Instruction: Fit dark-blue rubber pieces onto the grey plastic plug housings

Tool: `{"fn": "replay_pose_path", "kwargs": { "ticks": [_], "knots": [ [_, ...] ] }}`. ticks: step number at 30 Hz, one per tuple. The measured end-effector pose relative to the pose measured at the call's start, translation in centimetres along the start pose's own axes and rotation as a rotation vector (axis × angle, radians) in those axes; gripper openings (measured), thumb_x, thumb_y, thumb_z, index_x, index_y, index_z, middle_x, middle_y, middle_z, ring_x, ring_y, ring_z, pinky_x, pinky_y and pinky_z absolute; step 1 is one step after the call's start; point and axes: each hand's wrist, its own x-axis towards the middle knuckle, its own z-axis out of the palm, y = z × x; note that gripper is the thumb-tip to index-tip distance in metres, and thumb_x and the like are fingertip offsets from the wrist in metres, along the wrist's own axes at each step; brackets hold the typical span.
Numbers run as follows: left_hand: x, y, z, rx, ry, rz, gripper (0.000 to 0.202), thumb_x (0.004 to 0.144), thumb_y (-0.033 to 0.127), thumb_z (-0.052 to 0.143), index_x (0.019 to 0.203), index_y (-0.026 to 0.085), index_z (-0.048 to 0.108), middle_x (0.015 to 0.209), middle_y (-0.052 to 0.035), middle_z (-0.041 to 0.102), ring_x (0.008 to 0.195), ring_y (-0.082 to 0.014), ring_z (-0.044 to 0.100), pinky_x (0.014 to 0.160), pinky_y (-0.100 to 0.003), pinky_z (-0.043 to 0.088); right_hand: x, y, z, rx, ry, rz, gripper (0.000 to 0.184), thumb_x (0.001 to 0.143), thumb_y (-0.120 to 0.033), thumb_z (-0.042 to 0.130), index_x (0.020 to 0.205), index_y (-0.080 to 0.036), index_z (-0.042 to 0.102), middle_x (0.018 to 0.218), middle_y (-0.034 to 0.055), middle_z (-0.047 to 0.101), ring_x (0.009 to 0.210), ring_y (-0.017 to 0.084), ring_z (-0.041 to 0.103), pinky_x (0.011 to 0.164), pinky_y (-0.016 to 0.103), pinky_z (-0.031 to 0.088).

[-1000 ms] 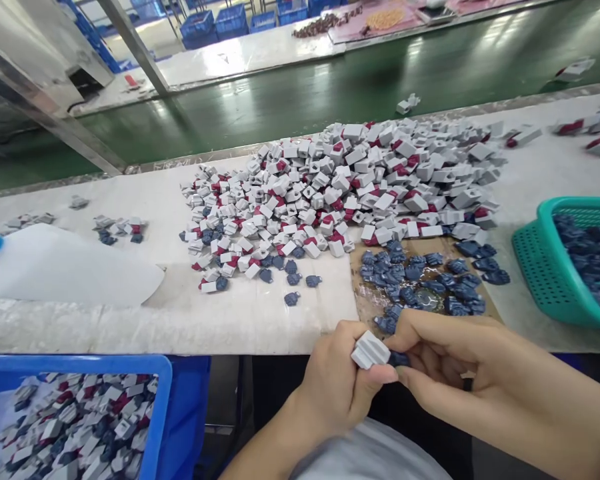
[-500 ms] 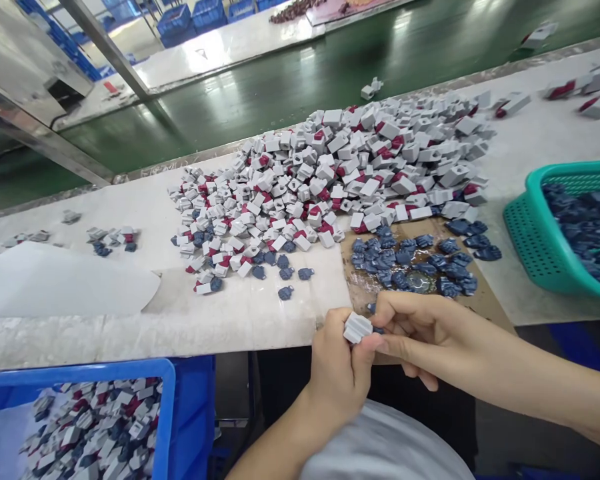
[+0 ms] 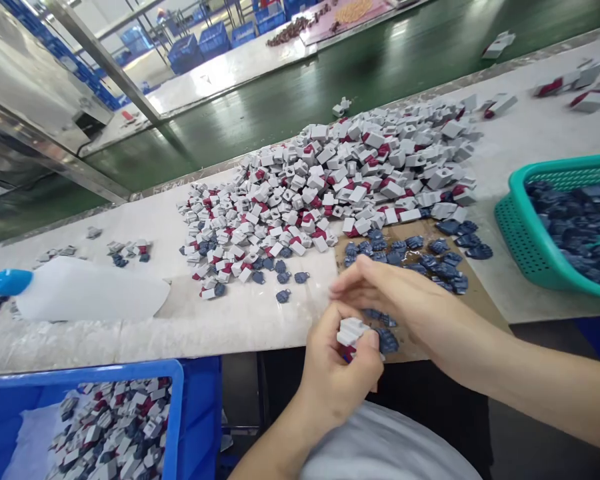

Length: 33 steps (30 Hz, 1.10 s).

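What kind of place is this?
Probably a factory workshop for small parts: a long workbench holds a big heap of grey-and-red parts, with a teal basket of dark blue pieces and a blue crate of mixed parts.

The little gray blocks (image 3: 360, 175) look like smooth, matt plastic, and the dark blue bits (image 3: 445, 270) look a bit rough. The teal basket (image 3: 525, 247) is shiny plastic, the brown sheet (image 3: 485, 310) is plain cardboard, and the green floor (image 3: 330, 87) is glossy.

Desk (image 3: 240, 333): grey-red parts (image 3: 320, 180) in a heap; right of heap, cardboard (image 3: 480, 293) with navy parts (image 3: 400, 257), teal basket (image 3: 517, 243); left, white sheet (image 3: 90, 290).
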Motion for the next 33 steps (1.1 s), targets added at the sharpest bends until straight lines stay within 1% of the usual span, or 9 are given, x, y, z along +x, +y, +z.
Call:
{"fn": "replay_pose_path", "kwargs": {
  "ticks": [3, 7, 10, 14, 19, 24, 27, 30, 33],
  "knots": [
    [0.2, 0.1, 0.5, 0.245, 0.095, 0.236, 0.026, 0.083, 0.037, 0.060, 0.072, 0.021, 0.043, 0.055, 0.0062, 0.045, 0.044, -0.0075, 0.039, 0.044, -0.021, 0.035, 0.1, -0.3, 2.0, 0.172, -0.114, 0.210, 0.051, 0.085, -0.069, 0.054, 0.080, -0.019, 0.064, 0.091, 0.0054, 0.069, 0.091, 0.019, 0.064, 0.080, 0.026, 0.051],
    [0.4, -0.7, 1.0, 0.406, 0.179, 0.556, 0.022, 0.090, 0.037, 0.049, 0.076, 0.020, 0.052, 0.069, -0.0016, 0.058, 0.064, -0.0152, 0.053, 0.062, -0.028, 0.046, 0.2, -0.2, 3.4, 0.208, -0.213, 0.279, 0.057, 0.096, -0.063, 0.040, 0.073, -0.016, 0.062, 0.075, 0.0071, 0.069, 0.072, 0.016, 0.065, 0.063, 0.021, 0.050],
    [0.5, -1.4, 1.2, 0.451, 0.250, 0.646, 0.035, 0.099, 0.040, 0.032, 0.083, 0.020, 0.055, 0.075, -0.0047, 0.062, 0.073, -0.0176, 0.059, 0.068, -0.030, 0.049, 0.1, 0.0, 3.6, 0.269, -0.243, 0.186, 0.068, 0.085, -0.078, 0.044, 0.062, -0.016, 0.059, 0.061, 0.0081, 0.065, 0.058, 0.017, 0.062, 0.053, 0.022, 0.049],
    [0.6, -1.5, 1.1, 0.599, 0.281, 0.718, 0.038, 0.101, 0.038, 0.025, 0.092, 0.019, 0.057, 0.081, -0.0070, 0.065, 0.080, -0.0184, 0.063, 0.073, -0.031, 0.052, -0.1, 0.1, 3.9, 0.292, -0.163, -0.020, 0.070, 0.071, -0.086, 0.055, 0.053, -0.017, 0.056, 0.051, 0.0061, 0.060, 0.056, 0.017, 0.061, 0.060, 0.024, 0.052],
    [0.7, -2.0, 0.8, 0.711, 0.263, 0.711, 0.034, 0.100, 0.034, 0.029, 0.104, 0.017, 0.059, 0.090, -0.0091, 0.067, 0.088, -0.0191, 0.064, 0.079, -0.031, 0.052, 0.0, 0.5, 3.7, 0.293, -0.143, -0.039, 0.073, 0.065, -0.089, 0.058, 0.050, -0.018, 0.052, 0.048, 0.0047, 0.058, 0.052, 0.017, 0.059, 0.055, 0.024, 0.050],
    [0.9, -2.6, 1.1, 0.521, 0.304, 0.555, 0.043, 0.099, 0.046, 0.031, 0.095, 0.016, 0.062, 0.092, -0.0094, 0.067, 0.093, -0.0197, 0.063, 0.085, -0.033, 0.049, 0.2, 1.4, 4.1, 0.329, -0.075, 0.162, 0.074, 0.089, -0.079, 0.039, 0.053, -0.016, 0.051, 0.050, 0.0047, 0.057, 0.056, 0.015, 0.059, 0.058, 0.022, 0.049],
    [0.9, -1.3, 1.0, 0.163, 0.356, 0.205, 0.047, 0.089, 0.062, 0.046, 0.084, 0.017, 0.060, 0.075, -0.0038, 0.064, 0.073, -0.0165, 0.062, 0.066, -0.028, 0.051, 0.3, 0.7, 4.8, 0.331, -0.046, 0.272, 0.068, 0.098, -0.069, 0.028, 0.071, -0.016, 0.060, 0.068, 0.0056, 0.065, 0.060, 0.015, 0.061, 0.054, 0.023, 0.048],
    [0.4, 1.5, 0.1, -0.318, 0.168, -0.212, 0.050, 0.082, 0.068, 0.052, 0.071, 0.020, 0.049, 0.044, 0.0077, 0.038, 0.036, -0.0073, 0.031, 0.037, -0.017, 0.028, -0.1, -1.3, 3.8, 0.323, -0.036, 0.234, 0.060, 0.102, -0.062, 0.024, 0.099, -0.018, 0.066, 0.104, 0.0073, 0.067, 0.091, 0.017, 0.065, 0.071, 0.024, 0.053],
    [-0.3, 4.1, -1.2, -0.647, -0.057, -0.299, 0.047, 0.081, 0.064, 0.057, 0.071, 0.019, 0.048, 0.042, 0.0102, 0.029, 0.034, -0.0040, 0.013, 0.033, -0.014, 0.014, -0.4, -2.8, -0.7, 0.225, 0.060, -0.044, 0.051, 0.102, -0.055, 0.028, 0.105, -0.020, 0.065, 0.120, 0.0094, 0.062, 0.114, 0.019, 0.057, 0.094, 0.026, 0.047]
  ]
}}
